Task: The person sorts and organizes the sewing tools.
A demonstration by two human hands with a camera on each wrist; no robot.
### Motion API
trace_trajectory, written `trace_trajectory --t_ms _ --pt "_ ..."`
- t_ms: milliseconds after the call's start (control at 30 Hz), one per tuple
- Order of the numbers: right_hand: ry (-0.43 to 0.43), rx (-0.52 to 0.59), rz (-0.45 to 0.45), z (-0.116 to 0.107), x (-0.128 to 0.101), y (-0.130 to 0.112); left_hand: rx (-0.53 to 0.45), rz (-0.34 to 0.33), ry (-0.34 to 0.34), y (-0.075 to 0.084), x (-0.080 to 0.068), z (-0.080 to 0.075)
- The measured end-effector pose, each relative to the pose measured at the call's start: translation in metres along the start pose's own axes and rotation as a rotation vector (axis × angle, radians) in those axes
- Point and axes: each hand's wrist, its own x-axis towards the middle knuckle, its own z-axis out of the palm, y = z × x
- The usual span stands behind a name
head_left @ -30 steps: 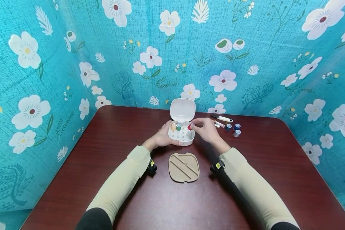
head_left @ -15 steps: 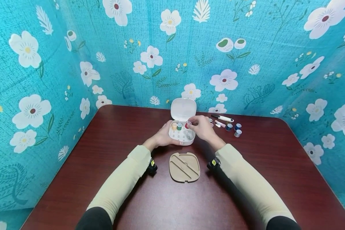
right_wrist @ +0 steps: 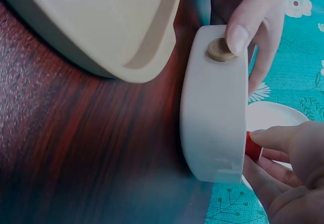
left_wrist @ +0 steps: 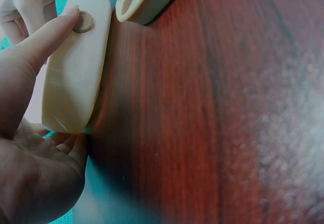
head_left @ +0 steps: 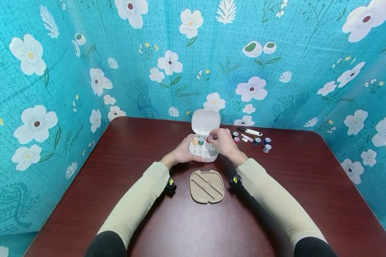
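Observation:
A white sewing box (head_left: 209, 158) stands with its lid (head_left: 206, 122) raised at the back, rows of small pegs on its floor. My left hand (head_left: 182, 151) grips the box's left side, its thumb on the round tan button (right_wrist: 219, 50) at the front. Between the thumb and fingers of my right hand (head_left: 224, 142) is a red thread spool (right_wrist: 253, 147), pinched at the back right of the box, low at the rim. An orange spool (head_left: 196, 141) and a green spool (head_left: 201, 141) stand in the back row to its left.
A tan tray (head_left: 207, 187) with slanted ridges lies in front of the box. To the right are a pink spool (head_left: 236, 140), a grey spool (head_left: 267, 148), several dark spools (head_left: 256, 142), a slim black-and-white tool (head_left: 250, 131) and a small pink item (head_left: 247, 137).
My right hand has shifted left with the red spool, farther over the box. Spools behind that hand have come into sight. The left hand keeps its hold on the box.

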Motion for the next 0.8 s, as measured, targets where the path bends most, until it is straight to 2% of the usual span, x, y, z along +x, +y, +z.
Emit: trace_trajectory --t_ms 333,800 --pt "-0.035 -0.094 0.004 0.0064 0.0026 -0.0054 -0.013 0.004 -0.006 -0.0008 -0.0003 -0.001" --pt "-0.087 -0.127 0.03 0.0094 0.0065 -0.0076 -0.007 0.01 0.001 -0.0029 0.0004 -0.0011"
